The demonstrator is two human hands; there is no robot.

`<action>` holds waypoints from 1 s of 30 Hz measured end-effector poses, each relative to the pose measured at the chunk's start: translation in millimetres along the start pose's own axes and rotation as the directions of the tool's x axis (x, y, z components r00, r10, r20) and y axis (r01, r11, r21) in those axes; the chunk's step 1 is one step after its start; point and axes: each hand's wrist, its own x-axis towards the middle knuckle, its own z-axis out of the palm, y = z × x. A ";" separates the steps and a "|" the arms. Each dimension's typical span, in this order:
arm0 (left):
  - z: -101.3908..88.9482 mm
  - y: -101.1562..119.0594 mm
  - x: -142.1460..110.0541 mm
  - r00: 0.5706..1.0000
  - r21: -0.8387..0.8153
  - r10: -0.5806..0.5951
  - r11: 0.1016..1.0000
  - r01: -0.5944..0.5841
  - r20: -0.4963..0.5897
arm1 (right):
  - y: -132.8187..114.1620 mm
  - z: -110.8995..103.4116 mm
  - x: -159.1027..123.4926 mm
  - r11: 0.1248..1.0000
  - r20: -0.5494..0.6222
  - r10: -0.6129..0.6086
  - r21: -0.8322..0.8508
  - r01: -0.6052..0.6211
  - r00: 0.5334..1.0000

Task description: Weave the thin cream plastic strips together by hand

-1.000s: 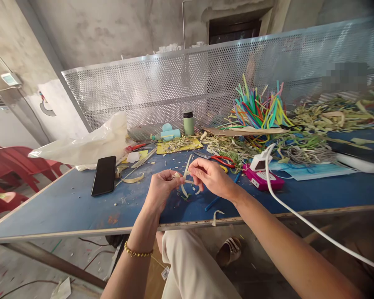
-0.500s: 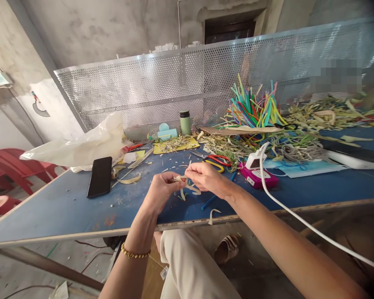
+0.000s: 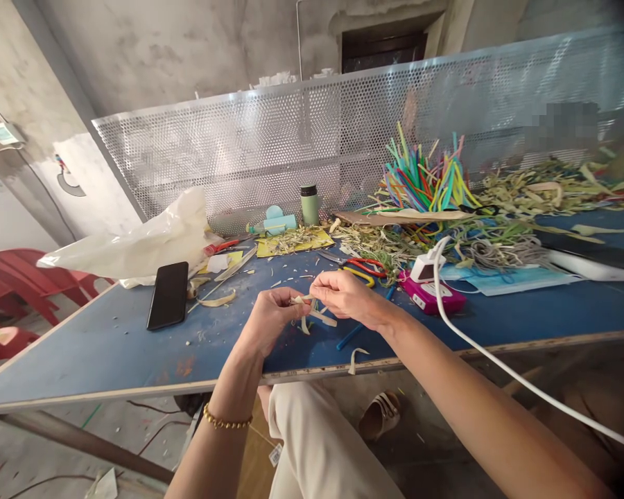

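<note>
With the two hands as the dial's centre and twelve pointing away from the person, I see red chairs [image 3: 23, 277] out at nine o'clock, beyond the blue tabletop [image 3: 109, 353]. A pale plastic bag [image 3: 135, 239] slumps at ten, just behind a black phone [image 3: 167, 296] lying screen up at nine. A red-handled tool [image 3: 221, 246] lies between ten and eleven. Down at six, below the edge, hangs a small printed tag [image 3: 275, 454], too small for me to read.

The left hand [image 3: 271, 315] is closed in a pinch on a pale strip [image 3: 305, 301] at the centre, over the near part of the tabletop. A green bottle [image 3: 309, 206] with a dark lid stands at twelve, behind yellow paper [image 3: 296, 242] strewn with shavings. The right hand [image 3: 343, 296] meets the left at the strip, thumb and fingers pinched on it; the fingertips partly cover it.

Red-handled scissors [image 3: 365, 266] lie at one o'clock, just beyond the right hand, and a blue stick [image 3: 349, 337] at four. Coloured stems [image 3: 429, 181] fan upward between one and two. At three sits a magenta block [image 3: 431, 294], its pale markings illegible from here, with a white plug [image 3: 426, 267] on top. The plug's white cable [image 3: 491, 357] runs across the tabletop and over the edge towards four. Past the block lies a light blue mask [image 3: 517, 278].
</note>
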 end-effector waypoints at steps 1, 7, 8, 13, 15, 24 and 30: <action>0.2 0.2 0.0 1.000 0.003 -0.005 1.000 0.005 0.006 | 0.1 0.1 0.0 1.000 0.003 -0.003 -0.021 0.003 1.000; 1.4 0.1 0.3 0.999 0.057 -0.044 0.997 0.042 0.024 | 5.2 0.1 2.5 0.979 0.004 -0.087 -0.184 0.086 0.996; 1.3 -0.2 0.5 0.999 0.074 -0.046 0.996 0.044 0.023 | 5.8 0.4 3.0 0.968 0.002 -0.116 -0.225 0.114 0.993; -0.6 -1.6 1.8 0.999 0.120 -0.047 0.992 0.044 0.021 | 4.6 4.7 2.3 0.924 0.051 -0.190 -0.329 0.197 0.980; -1.7 -1.8 2.3 0.999 0.126 -0.046 0.991 0.042 0.027 | 4.5 6.5 1.6 0.911 0.070 -0.210 -0.349 0.221 0.975; -0.5 -3.6 4.6 0.996 0.170 -0.088 0.982 0.088 -0.005 | 5.8 3.3 1.0 0.702 0.193 -0.315 -0.612 0.365 0.929; 1.8 -0.8 3.6 0.996 0.164 -0.084 0.983 0.078 0.032 | -10.4 7.4 -4.8 0.457 0.225 -0.360 -0.804 0.381 0.906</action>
